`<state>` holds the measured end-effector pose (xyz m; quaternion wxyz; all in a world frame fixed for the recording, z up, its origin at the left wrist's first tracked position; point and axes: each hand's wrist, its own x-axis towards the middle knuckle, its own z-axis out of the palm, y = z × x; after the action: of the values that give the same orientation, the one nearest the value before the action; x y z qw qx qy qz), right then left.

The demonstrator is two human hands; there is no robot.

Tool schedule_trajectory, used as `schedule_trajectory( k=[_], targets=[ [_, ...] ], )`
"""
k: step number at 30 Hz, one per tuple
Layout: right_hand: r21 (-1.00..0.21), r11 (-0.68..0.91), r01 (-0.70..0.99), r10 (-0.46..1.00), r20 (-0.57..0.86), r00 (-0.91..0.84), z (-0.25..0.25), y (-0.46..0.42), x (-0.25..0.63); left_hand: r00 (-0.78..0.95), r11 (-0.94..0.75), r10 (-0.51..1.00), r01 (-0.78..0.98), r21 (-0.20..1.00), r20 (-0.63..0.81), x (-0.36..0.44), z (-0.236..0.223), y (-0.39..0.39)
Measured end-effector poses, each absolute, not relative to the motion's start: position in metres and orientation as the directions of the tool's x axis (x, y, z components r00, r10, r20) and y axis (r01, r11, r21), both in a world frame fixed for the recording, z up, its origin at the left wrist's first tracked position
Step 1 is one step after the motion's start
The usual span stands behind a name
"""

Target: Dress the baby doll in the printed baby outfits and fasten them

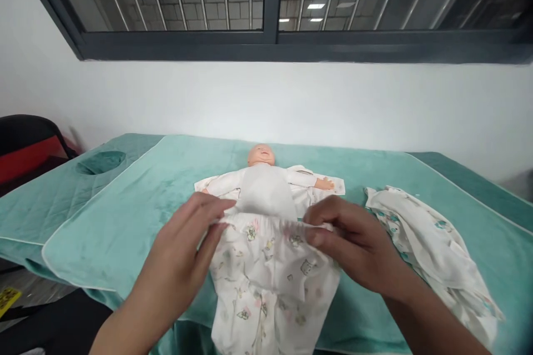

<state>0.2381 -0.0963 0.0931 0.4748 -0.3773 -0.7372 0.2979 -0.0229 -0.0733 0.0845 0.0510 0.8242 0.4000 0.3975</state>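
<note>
A baby doll (262, 175) lies on its back on a teal padded table (137, 199), head toward the wall and arms spread. White patterned trousers (270, 283) cover its lower body and hang over the table's front edge. My left hand (189, 247) pinches the left side of the trousers' waistband at the doll's waist. My right hand (350, 241) grips the right side of the same waistband, fingers closed on the cloth. An open patterned garment (328, 184) lies spread under the doll's arms.
A crumpled white patterned cloth (433, 247) lies on the table to the right. The table has a round face hole (100, 162) at its far left. A dark chair with red (25, 147) stands left; a white wall and dark window behind.
</note>
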Motion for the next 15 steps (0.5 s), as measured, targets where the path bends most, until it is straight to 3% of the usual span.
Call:
schedule_trajectory(
  k=[3, 5, 7, 10, 13, 15],
  targets=[
    [-0.696, 0.614, 0.372, 0.775, 0.445, -0.448, 0.098, -0.109, 0.242, 0.411, -0.673, 0.586, 0.726, 0.138, 0.698, -0.029, 0.08, -0.081],
    [-0.631, 0.598, 0.494, 0.768, 0.273, -0.58, 0.098, -0.113, 0.242, 0.236, -0.541, 0.558, 0.831, 0.132, 0.796, -0.03, 0.078, -0.086],
    [-0.567, 0.545, 0.618, 0.807, 0.153, -0.571, 0.098, -0.114, 0.243, 0.008, -0.409, 0.559, 0.873, 0.267, 0.829, -0.026, 0.076, -0.088],
    [-0.676, 0.505, 0.536, 0.836, 0.231, -0.497, 0.1, -0.11, 0.245, -0.209, -0.367, 0.71, 0.706, 0.606, 0.673, -0.013, 0.074, -0.084],
    [-0.842, 0.501, 0.201, 0.814, 0.38, -0.438, 0.102, -0.104, 0.236, -0.145, -0.252, 0.942, 0.291, 0.923, 0.303, 0.01, 0.07, -0.081],
    [-0.891, 0.453, 0.029, 0.851, 0.423, -0.311, 0.099, -0.096, 0.224, 0.01, -0.099, 0.995, 0.083, 0.992, 0.098, 0.029, 0.063, -0.086]
  ],
)
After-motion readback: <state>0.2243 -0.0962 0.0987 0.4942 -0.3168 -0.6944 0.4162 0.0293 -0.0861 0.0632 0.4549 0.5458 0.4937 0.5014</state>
